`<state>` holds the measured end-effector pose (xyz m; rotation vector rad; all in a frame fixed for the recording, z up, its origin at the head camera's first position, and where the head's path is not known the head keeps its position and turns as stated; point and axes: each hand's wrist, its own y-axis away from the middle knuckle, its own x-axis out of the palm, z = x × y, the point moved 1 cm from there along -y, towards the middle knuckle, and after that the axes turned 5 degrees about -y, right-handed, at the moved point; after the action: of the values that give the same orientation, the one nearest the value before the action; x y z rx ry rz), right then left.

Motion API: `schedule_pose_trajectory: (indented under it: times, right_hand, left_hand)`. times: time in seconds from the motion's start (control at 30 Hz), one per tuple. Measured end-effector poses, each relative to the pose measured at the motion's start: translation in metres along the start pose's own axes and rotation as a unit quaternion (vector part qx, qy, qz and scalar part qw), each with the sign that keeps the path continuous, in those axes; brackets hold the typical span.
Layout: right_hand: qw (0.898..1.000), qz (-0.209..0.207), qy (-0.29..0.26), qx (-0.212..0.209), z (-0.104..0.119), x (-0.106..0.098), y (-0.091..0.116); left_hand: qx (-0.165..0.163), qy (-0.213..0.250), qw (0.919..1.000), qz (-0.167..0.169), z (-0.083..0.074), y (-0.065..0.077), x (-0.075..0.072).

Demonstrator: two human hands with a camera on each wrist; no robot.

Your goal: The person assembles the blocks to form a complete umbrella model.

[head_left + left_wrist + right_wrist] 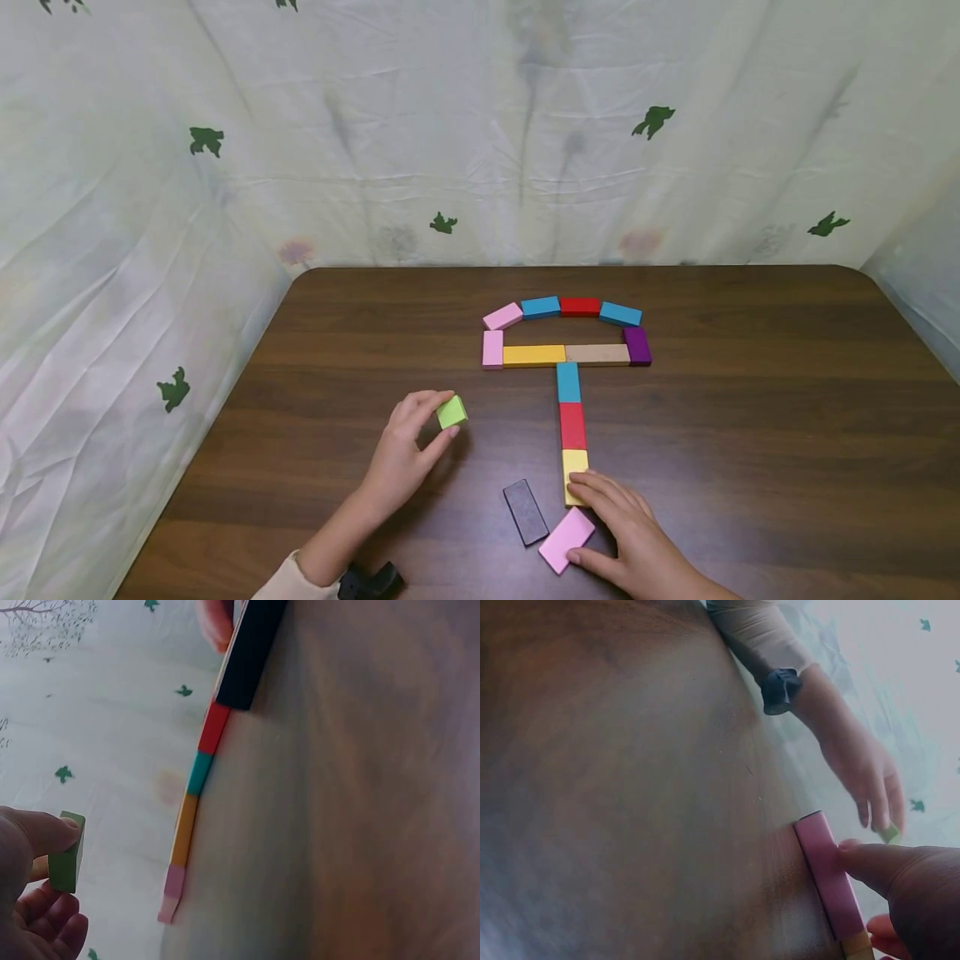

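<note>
My left hand (401,458) pinches a light green block (452,412) between thumb and fingertips, held above the table left of the block column. The same green block (67,853) shows in the left wrist view. My right hand (633,533) lies low at the column's near end, its fingers spread. Its fingertips rest on the yellow block (574,467), which they partly cover. The right thumb touches the edge of a pink block (566,540) lying at a slant just below the yellow one. A dark grey block (526,512) lies tilted beside the pink block's upper left.
Beyond the yellow block, a red block (572,426) and a blue block (568,382) continue the column. It meets a closed outline of blocks, with an orange-yellow block (534,356) and a tan block (597,355) along its near side. A patterned cloth (480,167) hangs behind the brown table (750,442).
</note>
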<state>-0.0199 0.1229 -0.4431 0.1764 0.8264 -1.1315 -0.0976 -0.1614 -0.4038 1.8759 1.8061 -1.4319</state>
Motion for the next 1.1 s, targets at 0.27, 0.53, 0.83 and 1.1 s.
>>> schedule_pose_trajectory:
  times: [0.27, 0.53, 0.83, 1.1]
  right_hand:
    - [1.0, 0.009, -0.009, 0.019, 0.0, 0.001, 0.0]
    - [1.0, -0.004, 0.011, -0.01, 0.001, 0.0, 0.0]
    - [1.0, -0.006, 0.012, -0.01, 0.001, 0.0, 0.0]
    - [1.0, -0.008, 0.014, -0.011, 0.002, -0.001, 0.0]
  left_hand:
    - [0.012, 0.015, 0.999, 0.041, -0.008, 0.006, 0.013]
    - [-0.003, 0.02, 0.9954, 0.094, -0.007, 0.011, 0.025]
    - [-0.015, 0.002, 0.9895, 0.144, -0.006, 0.013, 0.033]
    - [-0.011, -0.01, 0.9847, 0.174, -0.005, 0.014, 0.036]
